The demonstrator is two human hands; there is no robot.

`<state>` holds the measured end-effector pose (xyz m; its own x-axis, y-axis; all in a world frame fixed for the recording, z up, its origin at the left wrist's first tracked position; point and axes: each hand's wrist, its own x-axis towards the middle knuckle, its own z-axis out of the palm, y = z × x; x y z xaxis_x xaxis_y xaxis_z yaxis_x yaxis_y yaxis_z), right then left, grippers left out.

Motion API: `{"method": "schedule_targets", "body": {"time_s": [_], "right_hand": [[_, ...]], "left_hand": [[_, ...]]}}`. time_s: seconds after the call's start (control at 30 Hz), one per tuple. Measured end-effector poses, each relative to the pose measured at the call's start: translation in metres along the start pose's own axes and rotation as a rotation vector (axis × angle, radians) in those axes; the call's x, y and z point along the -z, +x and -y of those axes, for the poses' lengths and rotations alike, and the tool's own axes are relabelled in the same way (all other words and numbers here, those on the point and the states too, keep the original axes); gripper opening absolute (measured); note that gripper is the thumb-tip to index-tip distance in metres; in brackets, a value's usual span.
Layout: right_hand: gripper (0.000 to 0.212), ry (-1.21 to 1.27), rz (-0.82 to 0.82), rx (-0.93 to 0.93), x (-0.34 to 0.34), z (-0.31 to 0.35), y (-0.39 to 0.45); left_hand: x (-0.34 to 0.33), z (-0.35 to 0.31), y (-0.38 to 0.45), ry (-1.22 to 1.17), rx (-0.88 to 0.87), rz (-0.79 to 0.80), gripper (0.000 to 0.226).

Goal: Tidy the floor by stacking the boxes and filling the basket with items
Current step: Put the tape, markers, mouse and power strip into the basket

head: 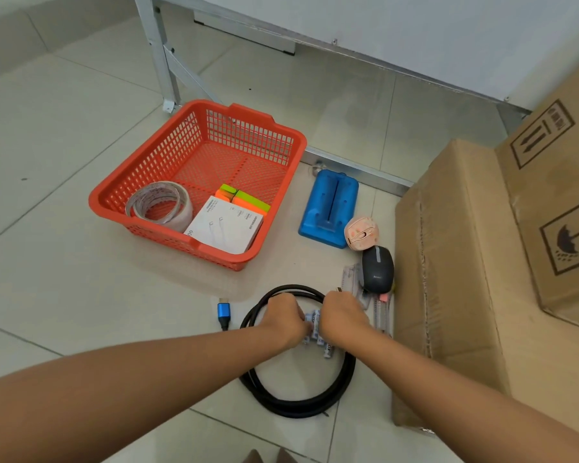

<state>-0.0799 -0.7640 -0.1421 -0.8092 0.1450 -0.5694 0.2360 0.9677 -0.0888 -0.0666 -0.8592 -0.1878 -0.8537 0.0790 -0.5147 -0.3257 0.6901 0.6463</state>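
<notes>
An orange mesh basket [168, 152] stands on the tiled floor. Inside it lie a tape roll [161, 205], a white box [224, 225] and green and orange highlighters [248, 200]. In front of me lies a coiled black cable [298, 402] with a blue plug [223, 314]. Within the coil lie small white batteries [315, 320]. My left hand [283, 319] and my right hand [343, 317] are both closed around them from either side. Two cardboard boxes [455, 262] [555, 202] stand at the right, the farther one resting partly on the nearer.
A blue plastic block [328, 208], a pink mouse [361, 232] and a black mouse [377, 270] lie between basket and boxes. Clear rulers [351, 274] lie beside the black mouse. A metal table frame [161, 58] stands behind the basket.
</notes>
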Motion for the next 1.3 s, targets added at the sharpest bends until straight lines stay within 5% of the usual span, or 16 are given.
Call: {"method": "schedule_targets", "body": {"time_s": [0.07,0.2,0.57,0.77,1.07,1.3], "right_hand": [[0.027,0.165,0.011,-0.005,0.002,-0.003,0.007],[0.021,0.501,0.069,-0.024,0.003,-0.001,0.013],[0.005,0.926,0.109,-0.078,-0.006,0.003,0.018],[0.009,0.857,-0.017,0.202,0.029,0.025,0.014],[0.023,0.948,0.102,0.488,0.126,0.068,0.03],[0.033,0.608,0.039,0.579,0.13,0.137,0.101]], "left_hand": [[0.002,0.0,0.001,-0.041,0.03,0.005,0.034],[0.007,0.008,0.002,-0.202,0.063,0.037,0.02],[0.013,0.022,-0.006,-0.574,0.07,0.024,0.023],[0.036,-0.004,-0.015,-0.891,-0.02,-0.137,0.014],[0.116,-0.063,0.017,-1.125,-0.116,-0.317,0.011],[0.176,-0.032,0.083,-1.166,-0.062,-0.217,0.027]]}}
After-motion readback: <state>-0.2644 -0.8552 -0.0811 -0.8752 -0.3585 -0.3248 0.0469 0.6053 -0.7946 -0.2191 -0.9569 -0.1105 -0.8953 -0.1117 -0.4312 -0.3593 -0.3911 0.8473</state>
